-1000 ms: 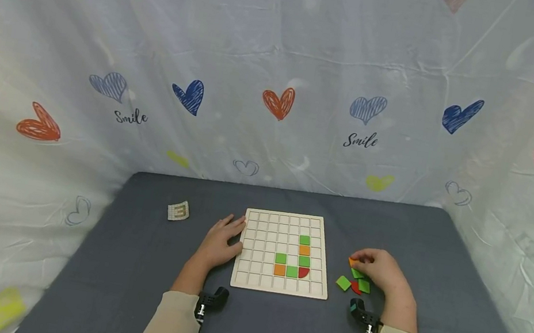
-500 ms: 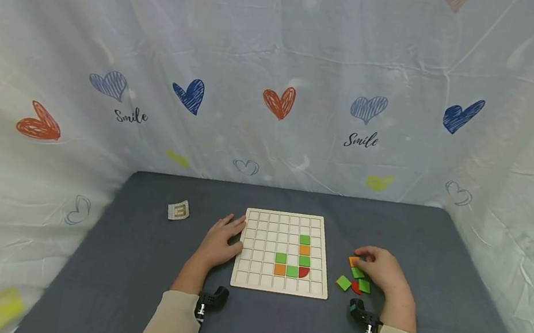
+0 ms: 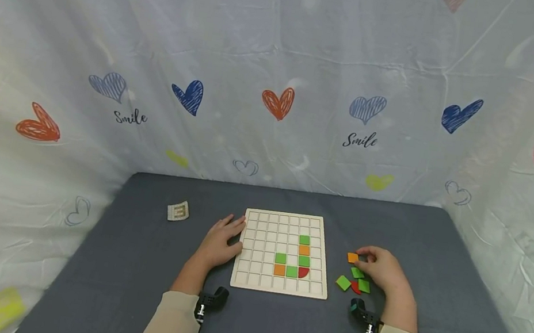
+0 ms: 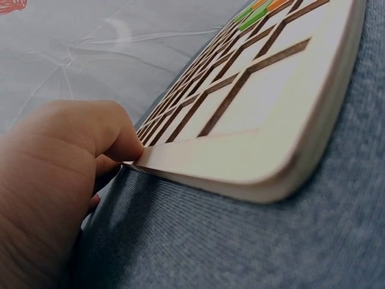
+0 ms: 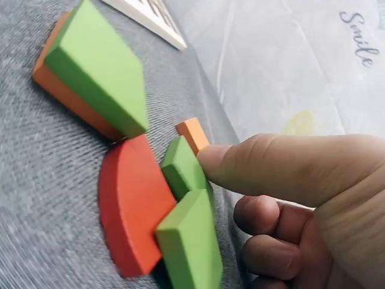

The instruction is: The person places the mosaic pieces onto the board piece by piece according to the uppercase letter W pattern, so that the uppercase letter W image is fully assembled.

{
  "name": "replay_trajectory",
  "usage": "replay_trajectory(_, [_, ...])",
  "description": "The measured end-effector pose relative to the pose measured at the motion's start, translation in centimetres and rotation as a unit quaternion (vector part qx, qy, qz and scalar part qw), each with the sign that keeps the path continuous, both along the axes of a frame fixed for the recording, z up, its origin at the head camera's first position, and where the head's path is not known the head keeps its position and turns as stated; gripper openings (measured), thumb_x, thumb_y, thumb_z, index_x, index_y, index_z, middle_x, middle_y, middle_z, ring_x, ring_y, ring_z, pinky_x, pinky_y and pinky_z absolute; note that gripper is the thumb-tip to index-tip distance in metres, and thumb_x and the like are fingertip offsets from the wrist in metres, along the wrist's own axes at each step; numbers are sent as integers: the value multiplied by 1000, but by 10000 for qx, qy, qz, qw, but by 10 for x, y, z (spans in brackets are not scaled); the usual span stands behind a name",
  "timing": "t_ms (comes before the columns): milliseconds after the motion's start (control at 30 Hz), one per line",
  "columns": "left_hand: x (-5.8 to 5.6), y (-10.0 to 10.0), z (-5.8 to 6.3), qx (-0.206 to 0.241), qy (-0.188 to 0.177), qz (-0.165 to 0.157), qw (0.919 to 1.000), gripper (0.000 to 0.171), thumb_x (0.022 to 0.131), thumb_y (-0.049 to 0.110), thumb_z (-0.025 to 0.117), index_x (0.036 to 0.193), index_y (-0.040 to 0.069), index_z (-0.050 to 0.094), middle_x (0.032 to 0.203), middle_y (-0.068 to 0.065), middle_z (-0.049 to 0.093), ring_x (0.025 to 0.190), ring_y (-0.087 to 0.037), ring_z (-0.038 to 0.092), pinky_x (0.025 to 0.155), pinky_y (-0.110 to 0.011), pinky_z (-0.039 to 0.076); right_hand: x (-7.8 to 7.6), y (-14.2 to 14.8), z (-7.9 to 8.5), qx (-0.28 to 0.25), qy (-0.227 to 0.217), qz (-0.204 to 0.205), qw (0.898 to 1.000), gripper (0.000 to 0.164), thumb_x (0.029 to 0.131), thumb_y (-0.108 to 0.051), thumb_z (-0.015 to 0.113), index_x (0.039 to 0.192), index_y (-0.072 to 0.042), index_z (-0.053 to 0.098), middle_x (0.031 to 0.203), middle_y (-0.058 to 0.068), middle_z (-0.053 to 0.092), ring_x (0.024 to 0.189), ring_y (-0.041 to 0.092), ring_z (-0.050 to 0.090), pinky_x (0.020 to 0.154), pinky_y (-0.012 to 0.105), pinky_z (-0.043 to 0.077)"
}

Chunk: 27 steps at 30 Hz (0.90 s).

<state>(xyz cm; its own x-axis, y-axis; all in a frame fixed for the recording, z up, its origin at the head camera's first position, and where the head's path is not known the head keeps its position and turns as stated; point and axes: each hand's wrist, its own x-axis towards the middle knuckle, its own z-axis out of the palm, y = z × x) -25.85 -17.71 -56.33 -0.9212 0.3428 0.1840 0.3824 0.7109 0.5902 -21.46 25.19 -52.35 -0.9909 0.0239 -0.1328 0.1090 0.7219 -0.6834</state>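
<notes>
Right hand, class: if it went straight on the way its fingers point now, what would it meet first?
Most likely the loose orange tile, just ahead of the right hand; whether they already touch is hard to tell. Beyond it lies the grid board.

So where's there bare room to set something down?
The grey cloth is bare between the board and the loose blocks, and on the board's near side between the sleeves. It's crowded by the right hand, where those blocks bunch.

Board [image 3: 260,243] on table [image 3: 282,332]; tiles [image 3: 304,261] on it; loose pieces [image 3: 343,283] to its right, paper slip [image 3: 178,211] left.
</notes>
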Motion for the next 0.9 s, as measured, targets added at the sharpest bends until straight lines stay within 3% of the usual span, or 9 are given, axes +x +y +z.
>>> replay_trajectory(467, [0,1,-1,-18,-67,46,10000,60,95,24,56,153,9,50,161,-1,41,155,-31,22,128,-50,10,-2,2,-6,323,505,-102,9981,37,95,-26,74,120,0,72,83,5,52,76,22,50,63,34,37])
replay_trajectory(900, [-1,0,-2,-29,-41,27,10000,60,96,24,56,153,9,50,161,-2,42,154,-31,22,128,-50,11,-2,-29,40,497,1564,245,9861,33,95,-20,75,122,-3,74,74,3,42,65,20,41,57,35,33])
